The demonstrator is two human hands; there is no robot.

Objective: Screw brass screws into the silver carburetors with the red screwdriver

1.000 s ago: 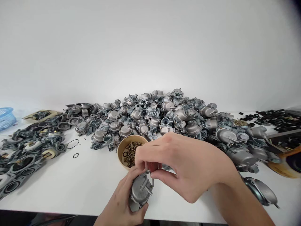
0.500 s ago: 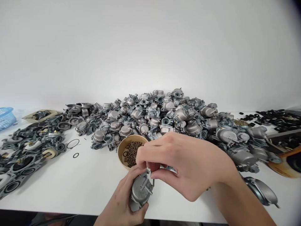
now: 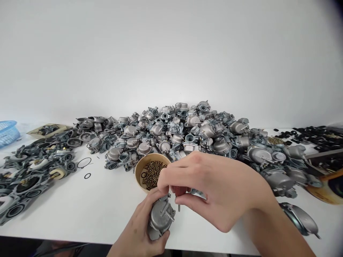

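Observation:
My left hand (image 3: 143,228) is closed around a grey metal carburetor (image 3: 161,216), its rounded bowl facing up near the table's front edge. My right hand (image 3: 211,189) grips a screwdriver by its red handle (image 3: 180,190). The thin shaft (image 3: 179,207) points down just right of the carburetor and stands apart from it. Behind both hands sits a round tan bowl (image 3: 138,167) of brass-coloured screws (image 3: 154,173), partly covered by my right hand.
A big heap of carburetors (image 3: 174,130) lies along the wall. Open carburetor bodies (image 3: 34,178) with white floats cover the left. Two black rings (image 3: 87,175) lie on the white table (image 3: 88,210). Black parts (image 3: 318,137) and a loose bowl cover (image 3: 301,218) are on the right.
My right hand has moved slightly right with the screwdriver, whose shaft has come away from the carburetor's edge. My left hand holds the carburetor almost still.

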